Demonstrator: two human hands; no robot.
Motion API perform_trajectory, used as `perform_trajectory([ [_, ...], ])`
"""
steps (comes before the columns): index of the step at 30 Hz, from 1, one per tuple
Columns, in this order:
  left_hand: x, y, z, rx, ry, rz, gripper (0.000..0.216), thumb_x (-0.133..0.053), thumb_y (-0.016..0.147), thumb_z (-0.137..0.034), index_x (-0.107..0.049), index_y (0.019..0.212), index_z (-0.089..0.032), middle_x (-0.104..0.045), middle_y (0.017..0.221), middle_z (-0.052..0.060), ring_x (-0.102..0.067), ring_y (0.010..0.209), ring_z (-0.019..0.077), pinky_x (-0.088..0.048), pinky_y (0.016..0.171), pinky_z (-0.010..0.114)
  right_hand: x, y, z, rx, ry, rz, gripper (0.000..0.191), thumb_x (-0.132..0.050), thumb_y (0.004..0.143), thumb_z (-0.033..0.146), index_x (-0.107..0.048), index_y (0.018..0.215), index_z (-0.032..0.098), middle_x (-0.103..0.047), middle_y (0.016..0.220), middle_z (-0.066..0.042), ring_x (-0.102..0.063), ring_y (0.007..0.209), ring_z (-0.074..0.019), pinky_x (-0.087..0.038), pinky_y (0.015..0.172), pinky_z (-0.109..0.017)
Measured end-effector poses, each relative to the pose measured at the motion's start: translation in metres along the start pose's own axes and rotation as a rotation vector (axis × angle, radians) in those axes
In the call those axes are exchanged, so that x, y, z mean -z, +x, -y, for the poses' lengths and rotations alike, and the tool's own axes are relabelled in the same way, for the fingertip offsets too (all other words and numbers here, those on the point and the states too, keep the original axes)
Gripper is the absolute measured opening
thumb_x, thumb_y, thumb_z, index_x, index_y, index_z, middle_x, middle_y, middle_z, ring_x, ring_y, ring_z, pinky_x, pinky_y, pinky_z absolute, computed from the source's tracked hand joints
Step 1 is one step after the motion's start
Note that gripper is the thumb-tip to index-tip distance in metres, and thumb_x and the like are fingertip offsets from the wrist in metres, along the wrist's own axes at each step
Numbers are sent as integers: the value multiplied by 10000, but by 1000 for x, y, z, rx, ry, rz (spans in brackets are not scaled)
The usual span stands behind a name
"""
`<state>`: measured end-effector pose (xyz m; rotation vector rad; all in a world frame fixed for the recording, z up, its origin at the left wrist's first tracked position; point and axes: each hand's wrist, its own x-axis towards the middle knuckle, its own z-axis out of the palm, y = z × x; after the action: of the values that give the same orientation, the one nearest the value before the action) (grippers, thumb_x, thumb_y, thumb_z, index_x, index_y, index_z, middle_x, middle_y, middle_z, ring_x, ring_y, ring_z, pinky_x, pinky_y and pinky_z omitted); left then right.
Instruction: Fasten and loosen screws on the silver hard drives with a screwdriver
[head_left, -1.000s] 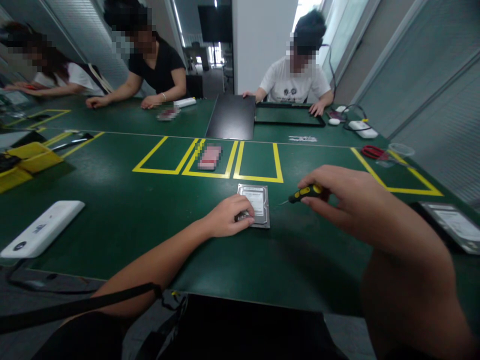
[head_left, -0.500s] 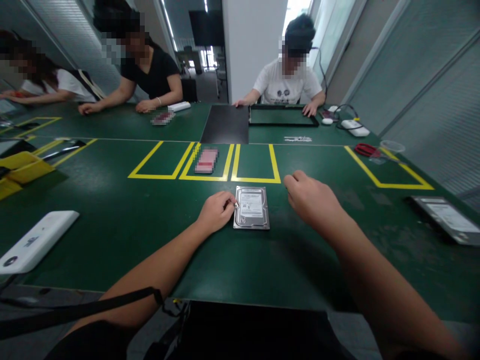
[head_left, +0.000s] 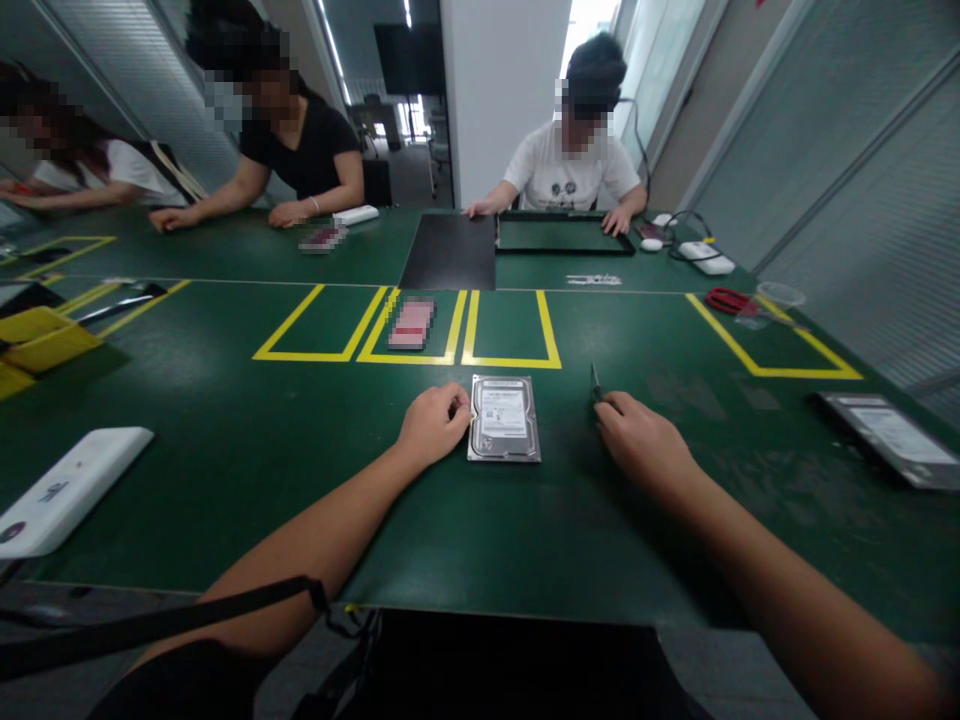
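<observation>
A silver hard drive [head_left: 504, 420] with a white label lies flat on the green table in front of me. At its left edge is my left hand [head_left: 435, 424], with thumb and fingers pinched together on the drive's rim. To the right of the drive, apart from it, my right hand [head_left: 643, 432] is closed around a thin, pointed tool [head_left: 595, 383]. Only the narrow end sticks up beyond the fingers, so its exact kind does not show.
A second hard drive [head_left: 889, 438] lies at the right edge. Yellow tape outlines [head_left: 512, 362] mark the table, one around a pink blurred item [head_left: 412, 325]. A white device [head_left: 75, 490] and yellow bins [head_left: 46, 338] are left. Opposite, a person [head_left: 570, 165] touches a black frame [head_left: 564, 251].
My right hand has lowered and turned, moving slightly right, so the thin tool's end now shows. My left hand and the hard drive stay almost where they were.
</observation>
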<state>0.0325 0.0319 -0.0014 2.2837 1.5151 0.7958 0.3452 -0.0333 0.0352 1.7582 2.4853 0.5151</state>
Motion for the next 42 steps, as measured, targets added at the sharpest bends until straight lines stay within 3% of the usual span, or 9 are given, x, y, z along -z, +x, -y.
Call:
perform_trajectory([
  [5,-3,4,6,17,-16,-24,127,-520,826,-180,-612,911,-200,-671,815,16,-608,791,191,-470,746,335,-7,-6,-2,-18,58,56,248,-440,976,150,-637,1123,115,-558,1242,-152,-606,938,-198,-507,750,-276],
  [11,-7,15,14,78,-220,1,294,-568,822,-189,-567,1115,-171,-690,1066,72,-657,971,196,-539,885,370,-5,-8,-4,-4,114,35,265,-490,980,228,-651,1150,102,-561,1231,-158,-611,962,-226,-523,809,-328],
  [15,-9,23,21,40,-266,88,453,-559,846,-180,-508,1295,-157,-648,1273,113,-615,1172,227,-483,1043,433,-1,-7,-4,-12,136,47,284,-495,987,266,-649,1165,106,-564,1228,-154,-598,1007,-247,-525,844,-356],
  [20,-9,29,26,-30,-223,182,495,-457,872,-115,-501,1364,-155,-588,1383,113,-542,1298,229,-393,1143,452,12,-3,7,27,171,-24,284,-508,972,253,-657,1150,90,-562,1244,-175,-566,1088,-280,-511,923,-404],
  [27,-7,26,32,49,-374,141,505,-465,841,-122,-519,1342,-147,-716,1191,80,-642,1144,215,-460,1052,404,25,-6,49,60,409,-139,523,-578,944,372,-541,1367,66,-422,1438,-212,-458,1293,-336,-463,1064,-473],
  [30,-3,19,29,106,-420,108,451,-476,858,-193,-554,1298,-131,-755,1052,69,-692,992,214,-499,960,376,31,-8,68,53,521,-79,713,-623,904,490,-443,1467,92,-389,1468,-215,-439,1319,-347,-443,1085,-490],
  [34,8,9,23,94,-368,69,420,-437,883,-242,-597,1260,-149,-768,914,33,-701,932,214,-500,909,349,39,-7,88,13,523,18,971,-707,789,627,-354,1541,124,-329,1495,-259,-420,1319,-418,-433,1053,-556],
  [38,21,1,16,4,-272,129,451,-381,914,-242,-573,1316,-170,-762,832,3,-703,890,211,-486,861,335,45,-5,102,-3,428,56,1061,-746,717,689,-337,1557,186,-240,1530,-283,-335,1358,-479,-402,1031,-600],
  [42,29,-5,9,-87,-170,187,477,-358,933,-241,-532,1373,-187,-733,767,-8,-692,819,208,-478,779,317,48,-2,109,30,387,126,1102,-743,696,729,-299,1571,227,-244,1534,-275,-319,1369,-476,-373,1045,-592],
])
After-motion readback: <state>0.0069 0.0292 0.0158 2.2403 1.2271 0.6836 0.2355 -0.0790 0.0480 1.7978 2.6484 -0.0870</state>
